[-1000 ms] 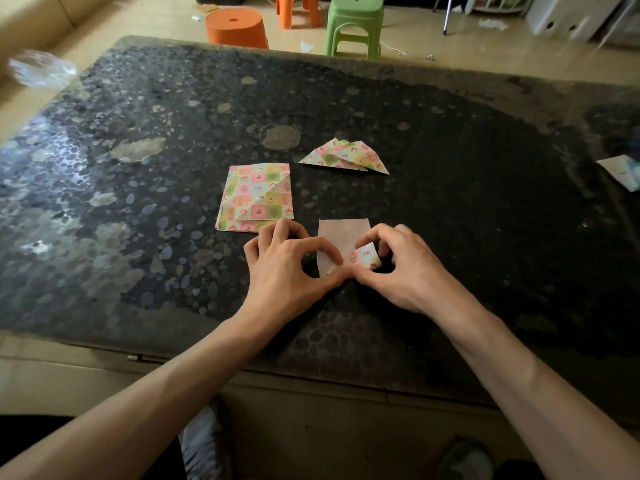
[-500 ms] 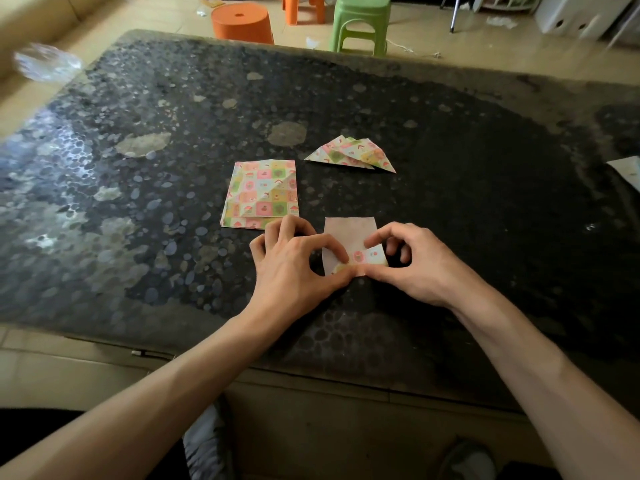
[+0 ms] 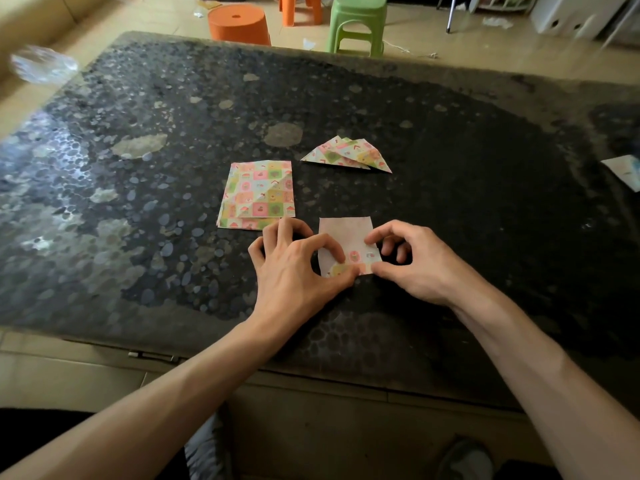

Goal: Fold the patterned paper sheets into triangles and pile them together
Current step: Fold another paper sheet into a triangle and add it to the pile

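Folding is under way on one sheet [image 3: 346, 233], which lies pale side up on the dark surface [image 3: 485, 202] close to the person's edge. Its near portion is turned up and over, so a band of the printed side shows. Both hands are clamped on that turned part. The left hand [image 3: 294, 268] pinches it at the near left corner between thumb and forefinger, and the right hand [image 3: 415, 265] pinches its right end, with the other fingers curled above the paper. The two thumbs nearly meet along the near edge.

Done so far, as I judge it: a small pile of triangles [image 3: 346, 155] sits at twelve o'clock from the sheet in hand, well apart from it. The triangles are fanned over one another, and I count several layers but cannot give an exact number.

Left to do: a stack [image 3: 258, 195] of flat, square patterned sheets lies at ten o'clock, just beyond the left hand's knuckles. A diagonal line crosses its top sheet, though whether that is a crease or a turned corner I cannot tell. How many sheets it holds is unclear, though several edges show at its near side. By my reckoning the job is somewhere in the middle: this fold wants aligning and creasing, then the triangle joins the pile and the stack follows. A scrap of paper [image 3: 623, 171] lies at three o'clock by the frame edge, and its role is unclear.
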Demonstrator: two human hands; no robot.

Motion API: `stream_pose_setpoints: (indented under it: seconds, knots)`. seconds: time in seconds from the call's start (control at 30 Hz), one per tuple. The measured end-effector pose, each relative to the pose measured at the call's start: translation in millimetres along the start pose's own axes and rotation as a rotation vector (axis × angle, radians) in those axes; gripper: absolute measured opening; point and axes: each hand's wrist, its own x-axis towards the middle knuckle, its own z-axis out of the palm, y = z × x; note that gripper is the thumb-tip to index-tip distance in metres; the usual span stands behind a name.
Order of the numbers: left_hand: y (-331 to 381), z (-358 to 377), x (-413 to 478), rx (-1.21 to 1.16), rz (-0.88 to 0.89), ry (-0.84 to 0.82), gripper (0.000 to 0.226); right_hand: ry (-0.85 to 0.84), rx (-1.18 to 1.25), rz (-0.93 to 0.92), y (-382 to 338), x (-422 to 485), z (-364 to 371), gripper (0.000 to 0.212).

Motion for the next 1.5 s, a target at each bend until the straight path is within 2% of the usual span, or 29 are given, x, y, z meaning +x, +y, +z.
stream_pose_setpoints:
  seconds: [0.57,0.67,0.83,1.0,1.13,1.23,1.4,1.5]
  knots:
    - [0,-3,1,-0.021,-0.006,-0.028,0.04,-0.027,0.048,-0.013,3,2,-4,0.044]
    - [1,-6,3,-0.037,-0.013,-0.082,0.037,-0.024,0.088,0.003,3,3,-6,0.047]
    - [-1,-24,15,-0.011,-0.044,-0.258,0.017,-0.037,0.099,0.005,3,2,-7,0.047]
    - [-1,-26,15,0.032,-0.02,-0.266,0.017,-0.048,0.091,-0.001,1,1,-7,0.042]
    - [0,-26,16,0.029,-0.014,-0.262,0.017,-0.015,0.034,-0.011,-2,2,-1,0.046]
    - [-1,-24,14,0.013,-0.005,-0.239,0.027,-0.012,0.079,0.007,-1,2,-4,0.05]
    - [-4,-25,12,-0.145,-0.01,-0.127,0.085,0.0,0.227,0.036,0,-1,-9,0.054]
    - [-5,-25,16,-0.186,-0.023,-0.192,0.083,0.074,0.191,0.045,0,0,-5,0.055]
